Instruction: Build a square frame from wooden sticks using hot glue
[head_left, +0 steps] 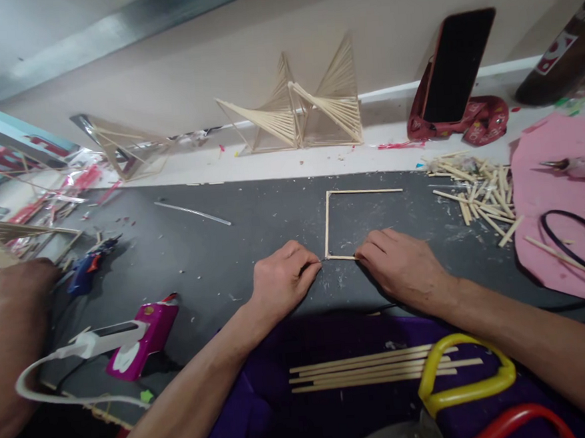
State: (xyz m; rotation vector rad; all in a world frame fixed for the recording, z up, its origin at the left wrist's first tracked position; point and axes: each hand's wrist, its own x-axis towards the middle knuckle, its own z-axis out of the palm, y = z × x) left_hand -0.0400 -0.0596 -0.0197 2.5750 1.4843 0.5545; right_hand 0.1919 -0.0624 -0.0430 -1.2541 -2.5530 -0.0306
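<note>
On the grey table top lies a three-sided frame of thin wooden sticks (327, 223), its right side without a stick. My right hand (398, 265) is closed on the near stick, and its fingers hide that stick's end. Just left of the near corner, my left hand (284, 276) pinches thumb and finger together close to the table. Whatever it holds, if anything, is too small to name. Whitish smears mark the table around the corner. Several loose wooden sticks (363, 371) rest on the purple cloth (264, 388) below my hands, beside yellow-and-red-handled scissors (466, 373).
String-like stick models (325, 113) stand by the wall, near a propped phone (457, 67) and a bottle (561, 53). Cut sticks (475, 189) lie right, beside a glue gun (582, 167) on pink sheet. A magenta power strip (143, 339), blue glue gun (85, 268) and another person's hand (24, 288) are left.
</note>
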